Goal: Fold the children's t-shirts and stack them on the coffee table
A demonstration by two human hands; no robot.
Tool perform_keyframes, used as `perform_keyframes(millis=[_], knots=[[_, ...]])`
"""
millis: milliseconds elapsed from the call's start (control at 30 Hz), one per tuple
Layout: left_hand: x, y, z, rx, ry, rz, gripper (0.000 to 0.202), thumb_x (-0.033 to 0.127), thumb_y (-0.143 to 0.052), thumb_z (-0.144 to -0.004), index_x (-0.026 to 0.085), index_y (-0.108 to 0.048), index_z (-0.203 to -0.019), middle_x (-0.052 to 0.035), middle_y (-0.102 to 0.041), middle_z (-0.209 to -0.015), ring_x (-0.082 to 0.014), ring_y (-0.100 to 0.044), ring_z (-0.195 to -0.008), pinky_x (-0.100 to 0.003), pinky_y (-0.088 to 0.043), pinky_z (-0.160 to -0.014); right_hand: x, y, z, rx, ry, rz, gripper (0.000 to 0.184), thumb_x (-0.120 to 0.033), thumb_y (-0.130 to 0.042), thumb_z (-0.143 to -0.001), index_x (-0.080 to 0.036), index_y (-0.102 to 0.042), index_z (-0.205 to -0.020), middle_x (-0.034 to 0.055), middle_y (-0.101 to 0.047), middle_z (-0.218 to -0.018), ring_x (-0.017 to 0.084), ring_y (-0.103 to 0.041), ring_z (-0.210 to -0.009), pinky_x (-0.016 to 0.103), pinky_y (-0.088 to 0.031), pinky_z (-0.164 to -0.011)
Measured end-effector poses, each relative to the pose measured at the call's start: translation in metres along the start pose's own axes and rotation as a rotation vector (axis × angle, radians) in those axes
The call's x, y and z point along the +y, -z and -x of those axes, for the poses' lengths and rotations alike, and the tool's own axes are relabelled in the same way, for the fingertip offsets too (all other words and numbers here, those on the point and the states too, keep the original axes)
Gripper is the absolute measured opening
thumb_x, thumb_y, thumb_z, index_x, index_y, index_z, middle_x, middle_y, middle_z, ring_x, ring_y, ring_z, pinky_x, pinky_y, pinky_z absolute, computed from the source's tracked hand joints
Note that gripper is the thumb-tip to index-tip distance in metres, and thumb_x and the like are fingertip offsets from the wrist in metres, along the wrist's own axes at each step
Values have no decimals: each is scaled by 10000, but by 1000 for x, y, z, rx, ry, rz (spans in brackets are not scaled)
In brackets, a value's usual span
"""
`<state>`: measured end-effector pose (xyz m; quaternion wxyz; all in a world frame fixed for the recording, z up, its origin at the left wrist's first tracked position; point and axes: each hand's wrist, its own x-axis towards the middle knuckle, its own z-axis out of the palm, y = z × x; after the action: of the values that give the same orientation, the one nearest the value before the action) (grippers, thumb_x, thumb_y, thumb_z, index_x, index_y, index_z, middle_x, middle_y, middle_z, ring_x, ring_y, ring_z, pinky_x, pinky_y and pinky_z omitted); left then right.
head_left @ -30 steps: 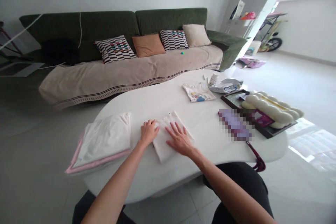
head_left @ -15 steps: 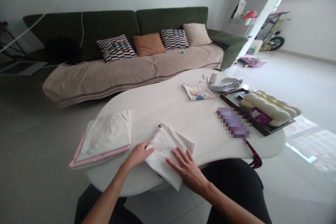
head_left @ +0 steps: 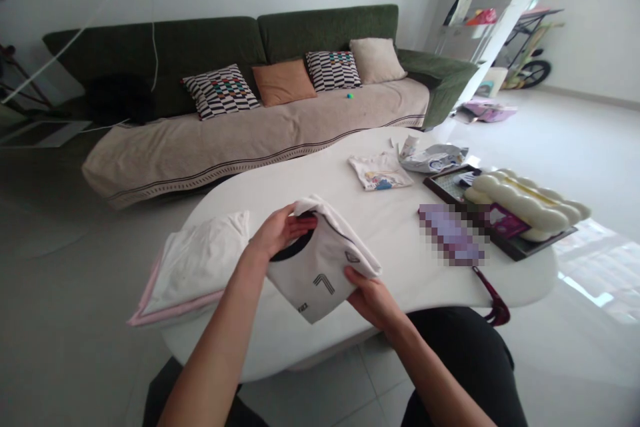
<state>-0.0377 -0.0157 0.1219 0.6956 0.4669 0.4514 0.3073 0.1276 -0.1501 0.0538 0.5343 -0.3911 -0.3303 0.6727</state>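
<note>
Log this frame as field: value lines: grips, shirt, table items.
left grip: fingers at the black collar of a folded white fabric shirt
right grip: thumb on top of the shirt's right edge
shirt: tilted, striped 7 showing
surface: white rounded table
on it, left: stack of folded white-and-pink cloth
on it, right: dark rectangular tray bearing a cream puffy object

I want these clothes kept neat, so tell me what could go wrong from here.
The white shirt may unfold or crease: the left hand is at its dark collar, the right hand gripping its side. The clothes pile overhangs the table, so a knock could perhaps tip it off.
</note>
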Motion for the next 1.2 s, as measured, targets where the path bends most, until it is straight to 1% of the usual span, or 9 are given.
perform_keyframes(millis=[100, 200, 300, 433, 533, 667, 800, 1067, 1200], knots=[[-3, -39, -53, 39, -98, -199, 520, 410, -431, -841, 136, -381, -1281, -148, -581, -1148, -202, -582, -1002, -324, -439, -845, 26, 13, -14, 223, -39, -194, 442, -440, -534, -764, -218, -478, -1141, 87, -572, -1168, 239, -562, -1032, 410, -467, -820], [-24, -57, -82, 166, -261, -653, 520, 306, -489, -820, 141, -383, -1301, -152, -473, -1291, -223, -462, -1166, -350, -341, -971, 35, 32, -9, 331, -167, -117, 345, -431, -568, -741, -198, -501, -988, 93, -612, -1068, 217, -602, -975, 354, -475, -800], [-55, -51, -81, 121, -348, -1029, 472, 325, -457, -833, 153, -448, -1273, -140, -414, -1344, -277, -328, -1261, -419, -258, -1024, 24, 51, 6, 343, -185, 270, 311, -465, -528, -765, -169, -516, -861, 78, -646, -817, 206, -657, -741, 329, -494, -685], [-92, -33, -63, 133, -318, -1341, 505, 434, -395, -852, 262, -377, -1326, -93, -231, -1449, -356, -139, -1318, -583, -179, -994, -1, 63, -2, 469, 146, 1002, 341, -453, -382, -844, -168, -566, -876, 90, -641, -839, 202, -635, -727, 347, -475, -710], [-110, -28, -54, 149, -325, -1423, 561, 524, -318, -856, 326, -242, -1375, -57, -115, -1482, -336, -49, -1337, -589, -174, -992, -6, 64, -35, 404, 320, 1420, 429, -409, -365, -862, -187, -470, -1214, 133, -446, -1304, 262, -406, -1201, 423, -353, -939], [-123, -28, -56, 248, -333, -1483, 605, 556, -301, -845, 334, -169, -1392, -72, -44, -1489, -326, -49, -1340, -563, -192, -997, 4, 69, -81, 256, 131, 1754, 602, -502, -342, -860, -235, -238, -1390, 95, -109, -1480, 292, -21, -1345, 541, -207, -994], [-120, -27, -76, 365, -312, -1502, 691, 536, -345, -832, 266, -89, -1414, -96, 8, -1488, -345, -99, -1329, -534, -193, -1012, 5, 80, -112, 184, 76, 1833, 620, -563, -243, -866, -261, -184, -1404, 63, -45, -1490, 268, 20, -1347, 526, -194, -1000], [-94, -18, -131, 441, -249, -1448, 660, 572, -224, -840, 239, -170, -1407, -95, -246, -1441, -352, -161, -1307, -633, -105, -990, -21, 98, -163, 124, 97, 1891, 648, -600, -222, -850, -276, -154, -1407, 51, -92, -1487, 259, -40, -1342, 527, -214, -979], [-95, -14, -146, 488, -238, -1421, 638, 559, -250, -840, 246, -212, -1394, -101, -156, -1468, -338, -96, -1328, -641, -91, -987, -21, 108, -179, 119, 158, 1874, 755, -640, -255, -818, -213, -97, -1420, 70, -137, -1477, 246, -84, -1337, 503, -212, -994]])
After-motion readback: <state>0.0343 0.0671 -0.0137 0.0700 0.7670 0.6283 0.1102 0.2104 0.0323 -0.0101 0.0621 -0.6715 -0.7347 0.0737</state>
